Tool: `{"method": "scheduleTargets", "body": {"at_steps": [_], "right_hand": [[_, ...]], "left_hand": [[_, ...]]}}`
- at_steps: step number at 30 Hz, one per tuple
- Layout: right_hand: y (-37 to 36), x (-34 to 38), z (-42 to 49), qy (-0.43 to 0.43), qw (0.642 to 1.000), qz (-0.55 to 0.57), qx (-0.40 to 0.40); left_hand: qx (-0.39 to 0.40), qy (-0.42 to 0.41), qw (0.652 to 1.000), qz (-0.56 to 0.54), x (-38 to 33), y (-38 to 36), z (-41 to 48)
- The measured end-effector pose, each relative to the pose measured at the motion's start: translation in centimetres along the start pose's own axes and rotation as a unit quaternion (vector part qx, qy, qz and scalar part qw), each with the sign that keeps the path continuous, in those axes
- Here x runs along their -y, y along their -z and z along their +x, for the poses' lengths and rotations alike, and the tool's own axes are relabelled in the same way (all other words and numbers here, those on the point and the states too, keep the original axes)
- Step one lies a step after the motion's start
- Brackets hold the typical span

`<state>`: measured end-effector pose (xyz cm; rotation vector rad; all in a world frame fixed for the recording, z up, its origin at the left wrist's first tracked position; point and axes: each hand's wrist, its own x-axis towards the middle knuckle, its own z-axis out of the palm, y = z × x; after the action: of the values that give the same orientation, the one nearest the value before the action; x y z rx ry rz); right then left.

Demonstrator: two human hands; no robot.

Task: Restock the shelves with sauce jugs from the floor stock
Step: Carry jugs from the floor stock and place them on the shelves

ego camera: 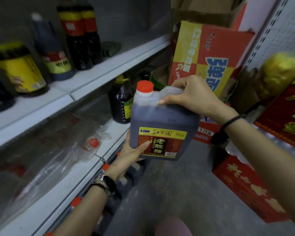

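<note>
I hold a dark sauce jug (162, 120) with a red cap and a yellow and red label in the air beside the shelves. My right hand (192, 96) grips its handle at the top. My left hand (133, 152) cups its lower left corner, thumb on the label. The middle shelf (85, 160) to the left of the jug carries crumpled clear plastic wrap (54, 142) and a dark round jug (121, 103) at its far end. Red caps of more jugs (76, 200) show on the floor under the lowest shelf edge.
The upper shelf (92, 72) bears several dark bottles (80, 34) and a yellow-labelled one (19, 67). Red and yellow cartons (209, 55) are stacked at the aisle's end. Red boxes (249, 188) stand on the grey floor at right. A yellowish bag (279, 70) lies on the right shelving.
</note>
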<state>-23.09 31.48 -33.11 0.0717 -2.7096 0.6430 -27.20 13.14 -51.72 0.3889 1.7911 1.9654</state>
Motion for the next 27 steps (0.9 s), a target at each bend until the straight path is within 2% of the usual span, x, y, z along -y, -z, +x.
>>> {"method": "scheduleTargets", "body": {"at_steps": [3,5,8,15,21,27], "right_hand": [[5.9,3.0,2.0,-0.013,1.0,0.007,-0.006],[9.8,5.2,3.1,-0.017,1.0,0.011,-0.005],[15.2,8.4,4.4,-0.008,1.0,0.005,-0.002],[26.8,15.4,6.5,0.019,1.0,-0.004,-0.004],[34.2,21.0,7.4,0.037,0.999,-0.002,-0.007],[39.1,26.6,8.0,0.079,0.997,-0.023,0.003]], "left_hand": [[0.026,0.014,1.0,-0.007,-6.8,-0.9,-1.0],[0.014,0.012,1.0,-0.008,-11.0,-1.7,-1.7],[-0.005,0.01,1.0,-0.018,-16.9,-2.9,-3.3],[0.03,0.006,1.0,-0.004,-30.2,-4.8,-8.1],[0.025,0.013,1.0,-0.01,-38.9,-5.5,-12.6],[0.008,0.013,1.0,-0.012,-44.7,-5.3,-16.8]]}}
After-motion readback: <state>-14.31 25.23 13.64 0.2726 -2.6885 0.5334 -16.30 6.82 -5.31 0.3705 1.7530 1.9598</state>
